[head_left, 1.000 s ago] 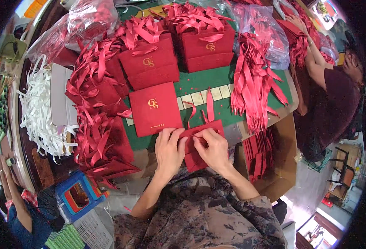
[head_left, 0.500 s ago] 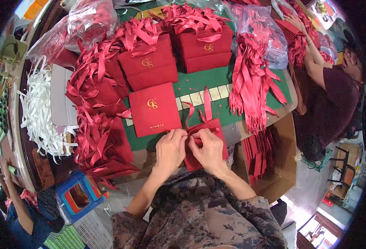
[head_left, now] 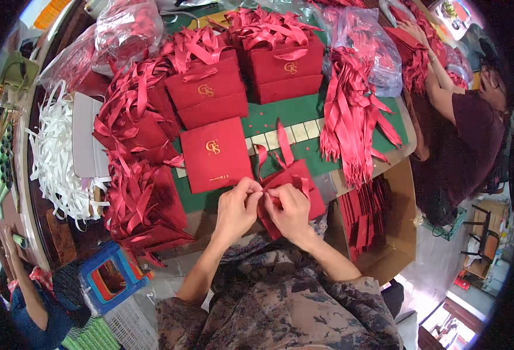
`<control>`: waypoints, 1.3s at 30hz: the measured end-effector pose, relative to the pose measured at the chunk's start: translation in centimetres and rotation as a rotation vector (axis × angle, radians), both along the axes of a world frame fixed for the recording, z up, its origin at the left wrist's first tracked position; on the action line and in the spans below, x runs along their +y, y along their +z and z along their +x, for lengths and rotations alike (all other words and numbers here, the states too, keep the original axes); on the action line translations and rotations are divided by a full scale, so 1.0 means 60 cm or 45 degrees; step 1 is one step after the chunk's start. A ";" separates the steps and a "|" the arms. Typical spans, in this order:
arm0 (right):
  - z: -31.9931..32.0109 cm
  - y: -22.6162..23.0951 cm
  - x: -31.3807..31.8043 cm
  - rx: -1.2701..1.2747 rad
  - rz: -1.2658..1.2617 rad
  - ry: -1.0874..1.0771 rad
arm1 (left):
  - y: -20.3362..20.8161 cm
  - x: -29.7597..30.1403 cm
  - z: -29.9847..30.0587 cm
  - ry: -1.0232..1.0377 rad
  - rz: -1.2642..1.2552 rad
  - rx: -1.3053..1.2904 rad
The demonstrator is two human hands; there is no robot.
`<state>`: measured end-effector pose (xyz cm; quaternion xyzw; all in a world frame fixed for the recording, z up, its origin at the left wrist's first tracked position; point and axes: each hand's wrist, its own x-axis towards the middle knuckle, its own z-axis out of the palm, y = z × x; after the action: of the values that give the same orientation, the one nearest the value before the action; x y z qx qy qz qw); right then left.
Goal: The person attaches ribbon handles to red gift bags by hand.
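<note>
At the near table edge, both my hands are close together at a small red paper gift bag (head_left: 299, 174). My left hand (head_left: 237, 210) pinches at the bag's left edge, where a red ribbon seems to be between the fingertips. Closed too, my right hand (head_left: 289, 211) lies over the bag with its fingertips at the same spot. The exact grip is hidden by the fingers. A loose ribbon end (head_left: 284, 143) stands up beyond the bag. Just left of it, a flat red bag (head_left: 216, 156) with a gold emblem lies on the green table mat (head_left: 321, 160).
Stacked red bags with ribbon handles (head_left: 205, 99) fill the far and left sides. A bundle of red ribbons (head_left: 351, 116) hangs over the right edge, above a cardboard box (head_left: 401, 216) of red bags. White strips (head_left: 55, 157) are heaped left. People (head_left: 467, 140) sit on both sides.
The bag in my hands has turned and shifted slightly, and its loose ribbon end now leans more to the left. My hands stay pinched together at nearly the same place.
</note>
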<state>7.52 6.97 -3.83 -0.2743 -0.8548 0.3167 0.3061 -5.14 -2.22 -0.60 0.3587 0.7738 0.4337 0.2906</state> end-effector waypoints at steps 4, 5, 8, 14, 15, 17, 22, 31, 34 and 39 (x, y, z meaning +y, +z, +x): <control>0.007 0.023 0.012 -0.016 -0.089 0.084 | -0.003 -0.002 -0.001 0.004 -0.008 0.012; 0.008 0.034 0.013 -0.030 -0.213 0.109 | -0.002 -0.003 -0.001 0.018 -0.031 0.008; 0.008 0.049 0.012 -0.040 -0.242 0.052 | -0.012 -0.003 0.007 0.086 0.114 0.074; 0.010 0.031 0.016 -0.102 -0.128 0.075 | 0.003 0.003 0.018 0.024 0.106 0.196; 0.011 0.035 0.019 -0.099 -0.125 0.073 | 0.003 0.003 0.019 0.022 0.109 0.198; 0.013 0.047 0.028 -0.146 -0.115 0.136 | -0.003 0.002 0.019 0.040 0.124 0.216; 0.011 0.104 0.076 -0.110 -0.044 0.208 | 0.010 -0.001 0.033 0.066 0.204 0.244; -0.011 0.112 0.168 -0.638 -0.170 0.892 | -0.001 0.008 0.047 -0.084 0.474 0.623; -0.021 0.104 0.170 -0.624 -0.271 0.850 | -0.001 0.014 0.043 -0.090 0.488 0.620; -0.025 0.058 0.152 -0.273 -0.738 0.430 | -0.002 0.016 0.046 -0.113 0.330 0.312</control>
<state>6.03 16.09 -0.32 -0.2361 -0.7900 0.5618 0.0672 -2.38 -1.28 -0.70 0.4770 0.7246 0.4694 0.1644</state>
